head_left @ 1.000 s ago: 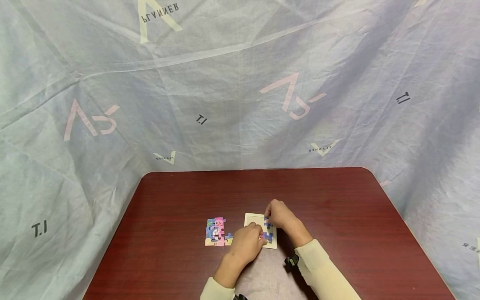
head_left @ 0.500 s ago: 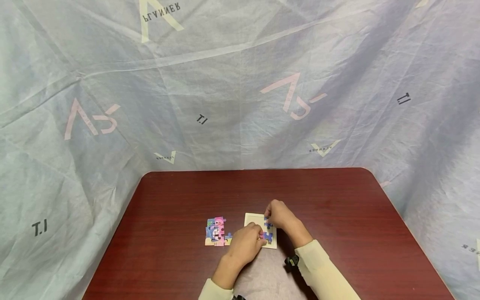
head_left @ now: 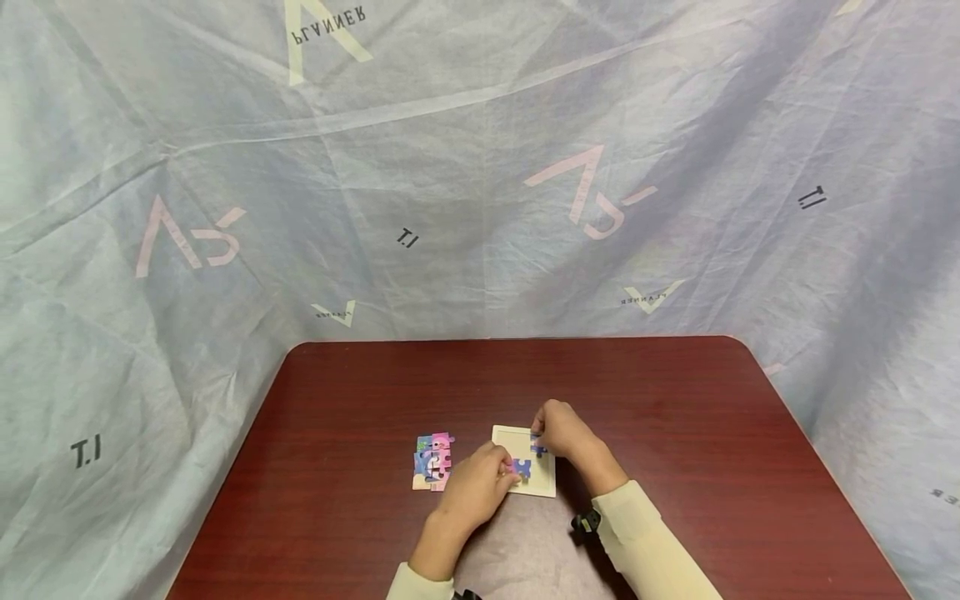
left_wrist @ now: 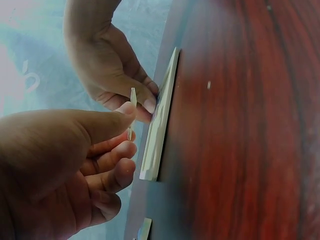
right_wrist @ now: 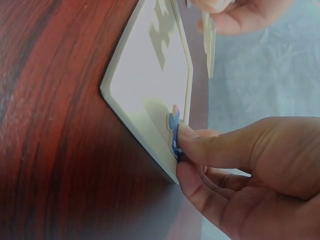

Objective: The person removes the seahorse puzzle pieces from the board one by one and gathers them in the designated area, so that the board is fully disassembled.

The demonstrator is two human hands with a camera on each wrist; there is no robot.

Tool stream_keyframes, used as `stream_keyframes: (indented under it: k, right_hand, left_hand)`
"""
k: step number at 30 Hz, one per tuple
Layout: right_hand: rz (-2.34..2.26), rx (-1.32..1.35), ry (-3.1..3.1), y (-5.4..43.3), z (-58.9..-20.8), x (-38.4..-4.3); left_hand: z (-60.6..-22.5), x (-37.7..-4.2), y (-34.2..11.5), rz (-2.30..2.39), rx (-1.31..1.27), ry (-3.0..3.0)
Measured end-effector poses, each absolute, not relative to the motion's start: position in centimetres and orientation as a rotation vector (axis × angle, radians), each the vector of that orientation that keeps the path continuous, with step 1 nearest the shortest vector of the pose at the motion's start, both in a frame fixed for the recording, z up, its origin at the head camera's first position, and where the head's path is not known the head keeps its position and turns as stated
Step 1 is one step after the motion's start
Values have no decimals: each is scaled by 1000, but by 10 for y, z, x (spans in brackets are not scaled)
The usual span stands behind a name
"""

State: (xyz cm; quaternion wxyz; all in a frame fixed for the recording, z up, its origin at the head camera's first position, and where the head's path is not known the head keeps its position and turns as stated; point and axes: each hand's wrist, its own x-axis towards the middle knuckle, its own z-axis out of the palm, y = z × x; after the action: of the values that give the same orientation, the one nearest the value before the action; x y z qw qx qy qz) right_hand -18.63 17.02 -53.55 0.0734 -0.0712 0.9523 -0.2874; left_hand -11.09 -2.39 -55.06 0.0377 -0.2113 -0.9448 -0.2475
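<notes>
My left hand (head_left: 474, 485) pinches a blue-and-purple jigsaw piece (head_left: 522, 469) between thumb and fingers. In the left wrist view this piece (left_wrist: 133, 95) shows edge-on, held apart from the pale puzzle tray (left_wrist: 162, 117). My right hand (head_left: 562, 429) is at the tray's far right corner. Its thumb and fingers pinch a blue jigsaw piece (right_wrist: 174, 135) against the tray floor (right_wrist: 145, 75), partly hidden by the fingertips. The rest of the tray floor (head_left: 536, 485) shows bare pale wood.
Left of the tray lies a cluster of pink and blue jigsaw pieces (head_left: 433, 461), several fitted together or touching. The dark red table (head_left: 360, 417) has a grey cloth (head_left: 480, 250) hanging behind it and at both sides.
My left hand has moved left, carrying its jigsaw piece away from the tray's right side. It now covers the yellow-and-blue piece beside the cluster. My right hand has stayed at the far corner.
</notes>
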Motion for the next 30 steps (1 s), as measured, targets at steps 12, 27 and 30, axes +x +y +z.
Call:
stream_keyframes:
  k: [12,27,30]
  right_hand:
    - [-888,-209,2841,171,-538,-185]
    - [-931,-182,2794,172,-538,-185]
    - [-934,-183,2797,172,-538,-185]
  left_hand:
    - [-551,-109,-38,-802,-572,-2900]
    - [-554,-110,-56,-836,-488,-2862]
    - [-556,-112,-60,-851,-466,-2858]
